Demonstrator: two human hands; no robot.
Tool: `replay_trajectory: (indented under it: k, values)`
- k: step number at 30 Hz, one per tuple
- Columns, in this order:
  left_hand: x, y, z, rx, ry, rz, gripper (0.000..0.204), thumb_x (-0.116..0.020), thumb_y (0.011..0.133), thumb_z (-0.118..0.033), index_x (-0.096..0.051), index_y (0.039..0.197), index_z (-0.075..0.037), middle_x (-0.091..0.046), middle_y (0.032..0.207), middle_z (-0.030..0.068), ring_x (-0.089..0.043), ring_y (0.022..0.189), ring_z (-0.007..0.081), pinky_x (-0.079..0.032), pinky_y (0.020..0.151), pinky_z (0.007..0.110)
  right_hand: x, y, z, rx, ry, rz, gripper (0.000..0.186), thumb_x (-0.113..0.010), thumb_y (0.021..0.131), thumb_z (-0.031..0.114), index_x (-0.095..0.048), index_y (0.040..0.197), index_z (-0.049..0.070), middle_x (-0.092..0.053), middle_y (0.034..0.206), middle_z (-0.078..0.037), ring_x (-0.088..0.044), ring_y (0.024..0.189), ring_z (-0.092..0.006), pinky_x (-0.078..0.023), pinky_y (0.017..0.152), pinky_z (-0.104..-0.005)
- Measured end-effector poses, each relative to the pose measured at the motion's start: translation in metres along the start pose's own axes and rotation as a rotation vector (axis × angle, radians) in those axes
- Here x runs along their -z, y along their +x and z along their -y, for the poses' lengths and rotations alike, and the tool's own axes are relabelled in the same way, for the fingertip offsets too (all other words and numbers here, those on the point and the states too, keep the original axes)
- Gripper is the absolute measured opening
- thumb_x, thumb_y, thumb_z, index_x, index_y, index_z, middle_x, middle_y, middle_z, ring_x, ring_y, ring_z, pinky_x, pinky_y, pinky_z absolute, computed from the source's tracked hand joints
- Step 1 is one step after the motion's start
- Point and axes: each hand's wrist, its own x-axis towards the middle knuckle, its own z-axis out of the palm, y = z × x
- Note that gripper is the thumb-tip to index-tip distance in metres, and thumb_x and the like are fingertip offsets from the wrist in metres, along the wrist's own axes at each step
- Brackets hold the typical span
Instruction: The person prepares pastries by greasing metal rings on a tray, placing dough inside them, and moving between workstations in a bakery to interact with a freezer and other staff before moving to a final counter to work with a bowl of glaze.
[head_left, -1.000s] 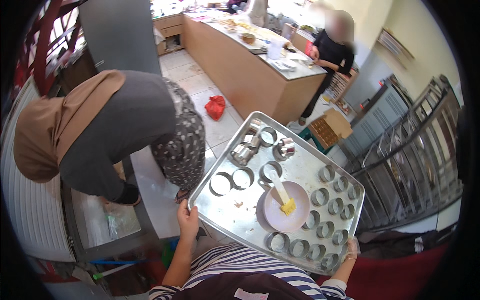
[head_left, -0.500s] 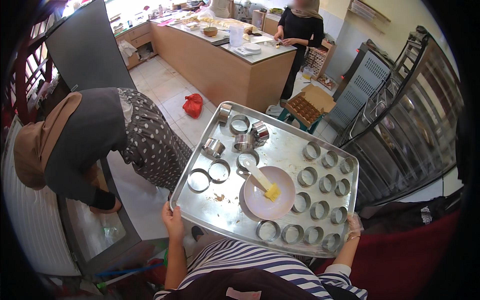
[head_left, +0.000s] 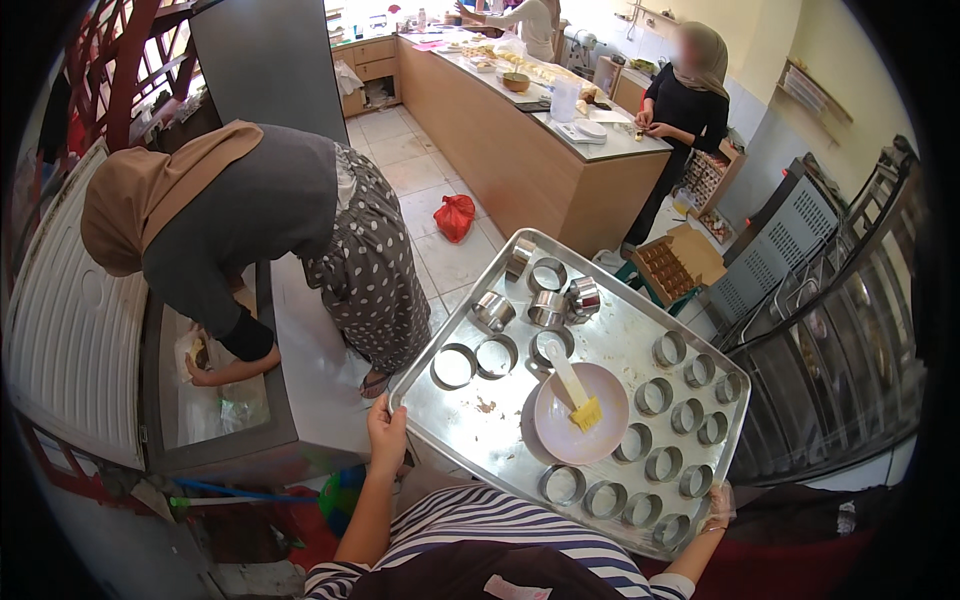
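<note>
My left hand (head_left: 386, 432) grips the left corner of a metal baking tray (head_left: 490, 420). My right hand (head_left: 716, 508), apparently in a clear plastic glove, holds its lower right corner. Several metal rings (head_left: 653, 396) stand on the tray, spaced out on the right and along the bottom, more loosely grouped at the upper left, some on their sides. A pale pink shallow bowl (head_left: 555, 430) sits among them, with a yellow-headed brush (head_left: 585, 410) in it.
A co-worker (head_left: 230, 220) bends into an open chest freezer (head_left: 280, 440) on the left. Another person (head_left: 690, 120) stands at the counter (head_left: 590, 195); a third is behind it. A red bag (head_left: 453, 218) and egg carton box (head_left: 675, 265) are beyond the tray; racks (head_left: 830, 350) stand right.
The view and tray swung up-left, then back down-right. The bent co-worker's hand now grips something pale inside the freezer. My hands still hold the tray.
</note>
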Motion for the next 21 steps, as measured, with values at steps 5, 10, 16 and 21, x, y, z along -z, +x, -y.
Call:
replay_trajectory:
  k: [5, 10, 16, 21]
  values:
    - [0.010, -0.009, -0.003, 0.017, 0.076, -0.060, 0.020, -0.046, 0.076, 0.000, -0.049, 0.095, 0.001, -0.051, 0.077, 0.0008, -0.045, 0.066, 0.0050, -0.037, 0.058, 0.019, 0.003, 0.008, -0.040, -0.094, 0.191, -0.123, 0.031, -0.051, 0.067, 0.030, -0.057, 0.082, 0.002, -0.054, 0.073, -0.008, -0.049, 0.067, -0.0171, -0.037, 0.057, -0.0309]
    - [-0.003, -0.009, -0.004, -0.043, 0.089, -0.005, 0.012, -0.048, 0.075, -0.004, -0.050, 0.087, -0.001, -0.042, 0.066, -0.0040, -0.037, 0.055, 0.0027, -0.031, 0.047, 0.018, -0.003, 0.006, -0.006, -0.186, 0.170, -0.040, 0.030, -0.051, 0.068, 0.029, -0.056, 0.082, 0.002, -0.054, 0.073, -0.008, -0.049, 0.067, -0.0172, -0.037, 0.057, -0.0308]
    - [0.003, -0.017, -0.005, 0.017, -0.008, -0.010, 0.004, -0.047, 0.075, -0.004, -0.045, 0.072, -0.005, -0.036, 0.061, -0.0061, -0.033, 0.052, 0.0008, -0.026, 0.044, 0.018, -0.018, 0.037, 0.018, -0.201, 0.151, 0.091, 0.029, -0.051, 0.069, 0.027, -0.056, 0.083, 0.002, -0.054, 0.074, -0.008, -0.049, 0.067, -0.0173, -0.037, 0.057, -0.0307]
    - [-0.001, -0.022, -0.012, -0.008, -0.019, -0.022, 0.002, -0.047, 0.074, -0.003, -0.045, 0.073, -0.004, -0.036, 0.060, -0.0066, -0.032, 0.052, 0.0005, -0.026, 0.044, 0.018, -0.023, 0.049, 0.022, -0.208, 0.145, 0.144, 0.029, -0.051, 0.070, 0.026, -0.056, 0.083, 0.001, -0.054, 0.074, -0.008, -0.049, 0.067, -0.0174, -0.038, 0.057, -0.0306]
